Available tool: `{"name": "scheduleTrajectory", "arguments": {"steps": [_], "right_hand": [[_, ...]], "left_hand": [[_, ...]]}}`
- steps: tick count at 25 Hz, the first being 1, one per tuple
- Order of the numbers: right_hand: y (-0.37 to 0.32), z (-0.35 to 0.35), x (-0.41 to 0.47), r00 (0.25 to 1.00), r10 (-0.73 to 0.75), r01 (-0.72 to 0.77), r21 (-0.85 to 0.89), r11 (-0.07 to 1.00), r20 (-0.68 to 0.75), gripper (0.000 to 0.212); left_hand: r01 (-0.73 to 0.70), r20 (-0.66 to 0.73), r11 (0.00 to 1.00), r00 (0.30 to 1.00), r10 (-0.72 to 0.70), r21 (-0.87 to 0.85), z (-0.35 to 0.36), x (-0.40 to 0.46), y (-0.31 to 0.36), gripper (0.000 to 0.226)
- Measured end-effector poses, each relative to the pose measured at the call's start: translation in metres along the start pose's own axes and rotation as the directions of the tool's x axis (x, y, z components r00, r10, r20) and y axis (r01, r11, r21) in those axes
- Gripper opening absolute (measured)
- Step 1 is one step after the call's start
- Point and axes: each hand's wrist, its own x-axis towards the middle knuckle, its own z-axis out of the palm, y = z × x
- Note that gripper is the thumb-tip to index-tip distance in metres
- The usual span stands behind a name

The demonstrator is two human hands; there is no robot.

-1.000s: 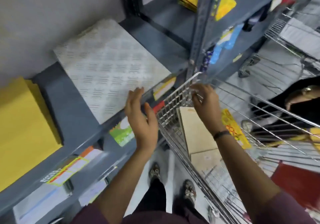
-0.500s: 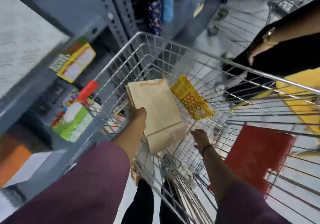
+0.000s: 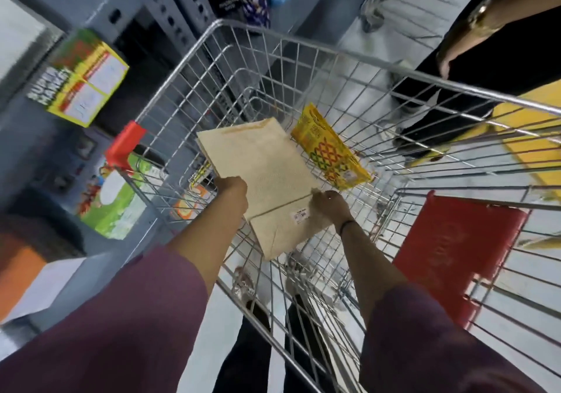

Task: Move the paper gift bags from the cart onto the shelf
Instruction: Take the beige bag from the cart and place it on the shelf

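A flat tan paper gift bag (image 3: 267, 177) with a small price sticker lies tilted inside the wire cart (image 3: 334, 52). My left hand (image 3: 232, 190) grips its left edge. My right hand (image 3: 329, 205) holds its right edge near the fold. A yellow patterned gift bag (image 3: 329, 152) lies flat in the cart just to the right of the tan one, untouched. The grey metal shelf (image 3: 170, 6) stands to the left of the cart.
Colourful boxes (image 3: 88, 76) and a green pack (image 3: 112, 204) sit on the shelf at left. The cart's red handle end (image 3: 124, 146) and red child-seat flap (image 3: 455, 253) are near. Another person in black (image 3: 485, 46) stands at the far right beside the cart.
My view swung from the shelf down into the cart. My left hand took hold of the tan bag, then my right hand came up and gripped its right edge.
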Motion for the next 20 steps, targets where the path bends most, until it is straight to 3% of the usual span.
{"name": "scheduleTrajectory", "arguments": {"steps": [1,2,3,4,5,6,11,13,15,20], "right_hand": [[-0.004,-0.009,-0.010,1.000,-0.026,0.026,-0.018,0.999,-0.008,0.046],[-0.008,-0.018,-0.021,0.998,-0.055,0.054,-0.041,0.998,-0.021,0.048],[-0.014,-0.029,-0.034,0.996,-0.085,0.083,-0.066,0.994,-0.038,0.050],[-0.020,-0.038,-0.047,0.992,-0.112,0.108,-0.085,0.990,-0.050,0.051],[-0.026,-0.049,-0.062,0.988,-0.144,0.138,-0.098,0.986,-0.057,0.052],[-0.034,-0.058,-0.077,0.984,-0.170,0.164,-0.103,0.981,-0.057,0.052],[-0.058,-0.102,-0.154,0.974,-0.225,0.226,-0.097,0.969,0.021,0.059],[-0.060,-0.113,-0.183,0.961,-0.260,0.253,0.084,0.964,0.095,0.056],[-0.058,-0.119,-0.208,0.935,-0.332,0.283,0.300,0.911,0.124,0.046],[-0.037,-0.106,-0.253,0.878,-0.472,0.397,0.439,0.806,0.072,0.029]], "left_hand": [[-0.133,-0.006,0.914,0.989,0.147,0.383,-0.004,-0.011,0.000,0.057],[-0.201,0.034,0.839,0.976,0.213,0.505,-0.011,-0.019,0.002,0.056],[-0.228,0.032,0.866,0.971,0.239,0.445,-0.018,-0.025,0.000,0.055],[-0.097,-0.025,0.986,0.994,0.102,0.136,-0.030,-0.032,-0.001,0.053],[0.039,-0.003,0.977,0.999,-0.040,-0.211,-0.041,-0.045,0.003,0.052],[-0.014,0.026,0.946,0.999,0.024,-0.325,-0.049,-0.057,0.000,0.050],[-0.190,0.017,0.829,0.972,0.234,-0.525,-0.089,-0.123,-0.010,0.017],[-0.342,-0.031,0.818,0.928,0.371,-0.463,-0.102,-0.142,-0.014,0.035],[-0.418,-0.042,0.770,0.889,0.456,-0.483,-0.112,-0.153,-0.020,0.040],[-0.551,-0.058,0.610,0.767,0.639,-0.569,-0.126,-0.160,-0.049,0.042]]}}
